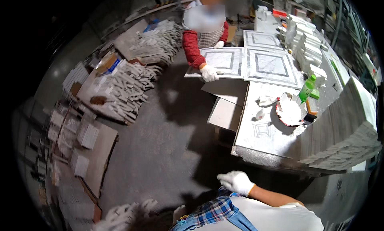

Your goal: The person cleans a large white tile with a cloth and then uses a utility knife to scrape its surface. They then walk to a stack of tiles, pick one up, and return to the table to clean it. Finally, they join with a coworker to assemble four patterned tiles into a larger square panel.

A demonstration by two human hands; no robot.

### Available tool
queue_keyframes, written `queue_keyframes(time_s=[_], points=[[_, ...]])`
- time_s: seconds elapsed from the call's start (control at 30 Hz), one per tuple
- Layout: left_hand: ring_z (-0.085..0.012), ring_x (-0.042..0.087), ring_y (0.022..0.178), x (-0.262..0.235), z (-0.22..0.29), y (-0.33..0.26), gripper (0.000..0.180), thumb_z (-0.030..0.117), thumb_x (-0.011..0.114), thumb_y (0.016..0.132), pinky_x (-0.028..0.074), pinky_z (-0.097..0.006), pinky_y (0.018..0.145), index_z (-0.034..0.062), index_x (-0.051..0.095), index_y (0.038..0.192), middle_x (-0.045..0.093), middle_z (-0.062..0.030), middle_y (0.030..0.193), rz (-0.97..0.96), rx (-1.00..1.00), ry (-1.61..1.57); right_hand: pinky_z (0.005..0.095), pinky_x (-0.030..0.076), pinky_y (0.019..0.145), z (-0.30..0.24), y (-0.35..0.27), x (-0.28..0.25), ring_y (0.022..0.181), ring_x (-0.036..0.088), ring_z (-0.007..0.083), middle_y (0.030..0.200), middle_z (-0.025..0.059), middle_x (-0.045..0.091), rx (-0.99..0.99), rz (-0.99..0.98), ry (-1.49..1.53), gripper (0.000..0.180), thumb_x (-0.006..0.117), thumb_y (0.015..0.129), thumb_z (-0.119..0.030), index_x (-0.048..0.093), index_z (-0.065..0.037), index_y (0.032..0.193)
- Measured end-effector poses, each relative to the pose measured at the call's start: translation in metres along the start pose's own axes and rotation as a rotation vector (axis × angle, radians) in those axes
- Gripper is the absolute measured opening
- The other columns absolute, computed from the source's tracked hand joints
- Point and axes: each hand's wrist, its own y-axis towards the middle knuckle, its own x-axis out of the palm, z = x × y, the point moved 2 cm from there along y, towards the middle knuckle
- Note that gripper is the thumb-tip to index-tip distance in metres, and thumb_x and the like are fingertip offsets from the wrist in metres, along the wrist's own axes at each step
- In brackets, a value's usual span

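Note:
My right hand (237, 183), in a white glove, is in front of my body, short of the table's near edge. Its fingers stretch loosely to the left, with nothing seen in them. A small patch of white glove (179, 213) at the plaid cloth looks like my left hand; its fingers are hidden. Across the table, a person in red sleeves lays a gloved hand (210, 73) on the near edge of a marble panel (224, 51) with grey inlaid borders. A second bordered panel (272, 65) lies right beside it, and another panel (262, 39) lies behind.
On the worktable (260, 141) stand a round tub (290, 111) with a white lining, a green bottle (307, 88) and a small white bottle (260, 114). Tall stone tile stacks (340, 131) line the right. Pallets of stone strips (128, 85) and tile stacks (86, 135) stand left of the floor.

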Motion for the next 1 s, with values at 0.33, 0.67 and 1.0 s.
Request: queue_keyframes(time_s=[0.33, 0.67, 1.0], points=[[-0.019, 0.056, 0.074, -0.061, 0.119, 0.208, 0.033, 0.031, 0.056, 0.1, 0.044, -0.035, 0.067, 0.0015, 0.064, 0.089, 0.063, -0.0094, 0.08, -0.168, -0.048, 0.372, 0.0458, 0.053, 0.084, 0.149, 0.224, -0.128, 0.096, 0.067, 0.0356, 0.106, 0.0181, 0.071, 0.342, 0.578, -0.311, 0.033, 0.066, 0.089, -0.022, 0.066, -0.011, 0.12], [-0.0274, 0.064, 0.081, -0.08, 0.23, 0.473, 0.037, 0.034, 0.054, 0.099, 0.047, -0.041, 0.072, -0.0002, 0.066, 0.092, 0.068, -0.0174, 0.087, -0.319, 0.306, 0.616, 0.0452, 0.051, 0.086, 0.303, 0.282, -0.166, 0.1, 0.062, 0.0358, 0.116, 0.0144, 0.065, 0.893, 0.911, -0.759, 0.043, 0.072, 0.083, -0.025, 0.063, -0.011, 0.122], [-0.0345, 0.068, 0.087, 0.034, 0.458, 0.484, 0.019, 0.017, 0.055, 0.092, 0.053, -0.045, 0.079, 0.0051, 0.07, 0.093, 0.069, -0.016, 0.089, -0.681, 1.282, 1.029, 0.048, 0.044, 0.101, 0.295, 0.299, -0.178, 0.123, 0.05, 0.0384, 0.135, 0.0158, 0.056, 1.136, 0.73, -0.77, 0.068, 0.078, 0.076, -0.034, 0.055, -0.005, 0.132]])
